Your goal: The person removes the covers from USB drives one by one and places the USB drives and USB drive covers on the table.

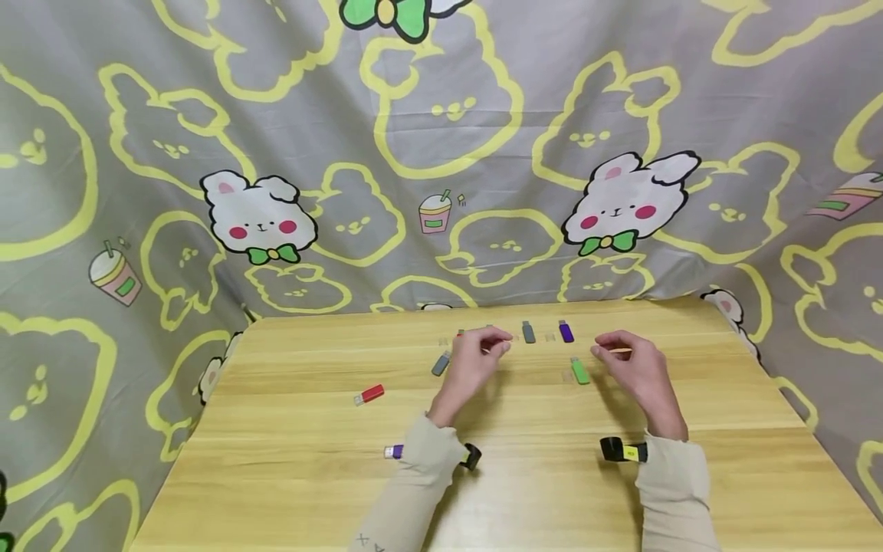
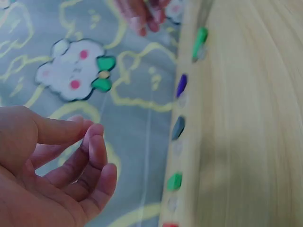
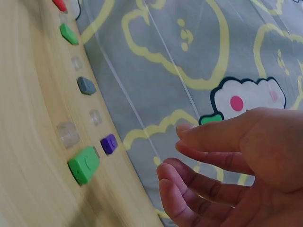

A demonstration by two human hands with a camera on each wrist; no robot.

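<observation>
My left hand (image 1: 474, 359) hovers over the table's far half, thumb and fingers bent toward each other with nothing seen between them. Behind it, a green USB stick (image 2: 174, 182) and a red one (image 2: 170, 225) are mostly hidden in the head view. A grey USB stick (image 1: 441, 363) lies to its left. My right hand (image 1: 636, 366) is held in the air at the right, fingers loosely bent and holding nothing. Nearest to it lie a bright green USB stick (image 1: 579, 371) and a purple one (image 1: 566, 331). Another grey USB stick (image 1: 528, 332) lies between the hands.
Clear caps (image 3: 68, 134) lie beside the sticks. On the wooden table (image 1: 290, 491), a red USB stick (image 1: 369, 395) lies at left; a purple one (image 1: 393, 452) is partly covered by the left sleeve. A patterned curtain (image 1: 483, 130) hangs at the far edge.
</observation>
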